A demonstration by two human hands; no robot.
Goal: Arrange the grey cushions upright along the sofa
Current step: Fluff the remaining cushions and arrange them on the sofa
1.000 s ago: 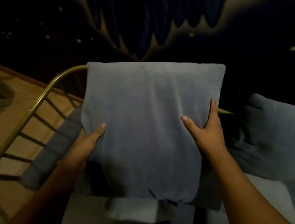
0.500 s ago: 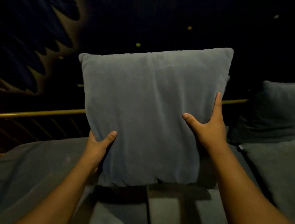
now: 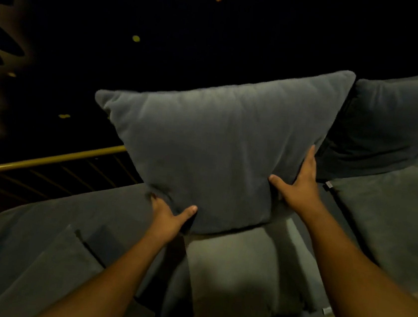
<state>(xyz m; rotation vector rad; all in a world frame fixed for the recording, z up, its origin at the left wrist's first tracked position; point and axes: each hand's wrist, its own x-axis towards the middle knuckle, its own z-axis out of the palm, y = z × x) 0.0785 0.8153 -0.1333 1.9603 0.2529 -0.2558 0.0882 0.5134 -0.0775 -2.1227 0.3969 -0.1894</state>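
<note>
I hold a large grey cushion (image 3: 217, 143) upright in both hands over the sofa seat. My left hand (image 3: 169, 219) grips its lower left corner, thumb on the front face. My right hand (image 3: 301, 187) clasps its right edge near the bottom. Its lower edge touches a paler grey cushion (image 3: 241, 276) lying flat on the seat. A second grey cushion (image 3: 394, 119) stands upright just to the right, leaning against the back, with its left edge tucked behind the held one. The scene is dim.
A brass rail (image 3: 46, 160) with thin bars runs behind the sofa on the left. Grey seat pads (image 3: 391, 218) fill the right side, and a flat cushion (image 3: 42, 264) lies at lower left. The wall behind is dark with gold flecks.
I have carried the cushion rightward and lowered it toward the sofa back, beside the standing cushion. The view has swung right along the sofa; both grips are unchanged.
</note>
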